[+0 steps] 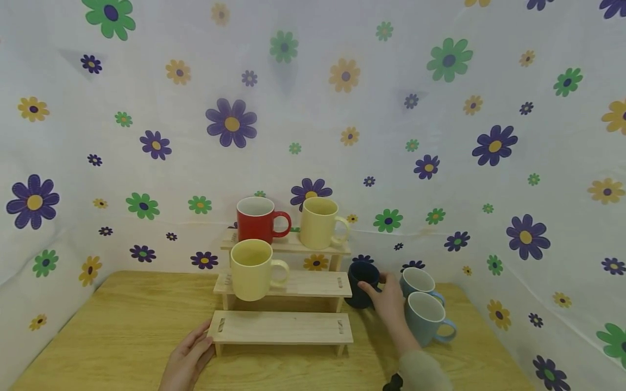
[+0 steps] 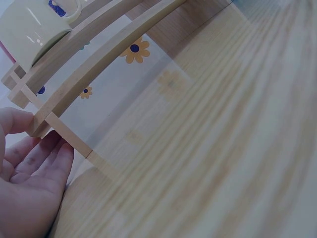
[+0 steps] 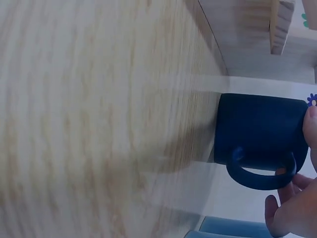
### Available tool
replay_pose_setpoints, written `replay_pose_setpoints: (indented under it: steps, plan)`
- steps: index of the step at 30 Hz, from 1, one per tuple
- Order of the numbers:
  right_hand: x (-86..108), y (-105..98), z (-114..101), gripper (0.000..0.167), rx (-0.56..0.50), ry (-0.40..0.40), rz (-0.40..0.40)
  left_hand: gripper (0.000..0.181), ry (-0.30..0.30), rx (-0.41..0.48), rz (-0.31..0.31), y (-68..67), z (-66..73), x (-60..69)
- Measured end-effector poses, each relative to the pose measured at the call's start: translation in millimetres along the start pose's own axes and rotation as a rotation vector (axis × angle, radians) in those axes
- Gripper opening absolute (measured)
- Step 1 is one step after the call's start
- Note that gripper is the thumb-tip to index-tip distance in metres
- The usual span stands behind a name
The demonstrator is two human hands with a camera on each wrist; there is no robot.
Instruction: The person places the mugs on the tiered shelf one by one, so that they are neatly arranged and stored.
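Note:
A dark blue mug [image 1: 360, 287] stands on the table right of the wooden tiered rack [image 1: 283, 328]. My right hand [image 1: 391, 306] grips its rim and upper side, thumb in front; in the right wrist view, the fingers [image 3: 287, 191] lie behind the handle of the mug [image 3: 260, 130]. At the rack's lowest tier, my left hand [image 1: 188, 355] holds the left end. The left wrist view shows the thumb and fingers of that hand [image 2: 37, 173] around the corner of the shelf [image 2: 84, 82]. A yellow mug [image 1: 250, 271] sits on the middle tier.
On the top tier are a red mug [image 1: 255, 222] and another yellow mug [image 1: 318, 224]. Two light blue mugs [image 1: 417, 282] [image 1: 424, 320] stand on the table [image 1: 132, 326] right of my right hand. A flowered cloth [image 1: 313, 108] hangs behind and at both sides.

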State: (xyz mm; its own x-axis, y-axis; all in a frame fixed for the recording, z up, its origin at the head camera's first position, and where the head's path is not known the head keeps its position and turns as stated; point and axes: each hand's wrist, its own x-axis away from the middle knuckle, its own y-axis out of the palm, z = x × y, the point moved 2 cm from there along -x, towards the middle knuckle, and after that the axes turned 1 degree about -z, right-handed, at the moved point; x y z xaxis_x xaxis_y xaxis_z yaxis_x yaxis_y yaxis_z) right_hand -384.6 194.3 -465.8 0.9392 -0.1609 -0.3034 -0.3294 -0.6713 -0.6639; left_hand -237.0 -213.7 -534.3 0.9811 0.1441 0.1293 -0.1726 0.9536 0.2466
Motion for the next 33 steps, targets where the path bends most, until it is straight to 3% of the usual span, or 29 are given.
replay_pose_setpoints:
  steps: [5,10,19,26,33]
  plan:
    - [4.0,1,2,0.065,0.012,-0.036,0.005,0.092,0.001,0.016,-0.017,0.8,0.2,-0.4]
    - [7.5,4,7,0.076,0.029,-0.026,-0.049,0.084,0.0,0.002,-0.016,0.2,0.6,-0.2]
    - [9.8,6,12,0.082,-0.021,0.047,-0.123,0.098,-0.007,-0.002,-0.018,-1.2,1.3,-0.3]
    - [10.3,6,14,0.086,-0.106,0.098,-0.163,0.111,-0.014,0.007,-0.006,-0.7,0.6,-0.2]
    - [10.4,8,19,0.083,-0.236,0.116,-0.156,0.11,-0.013,0.002,-0.008,-0.3,0.4,-0.3]
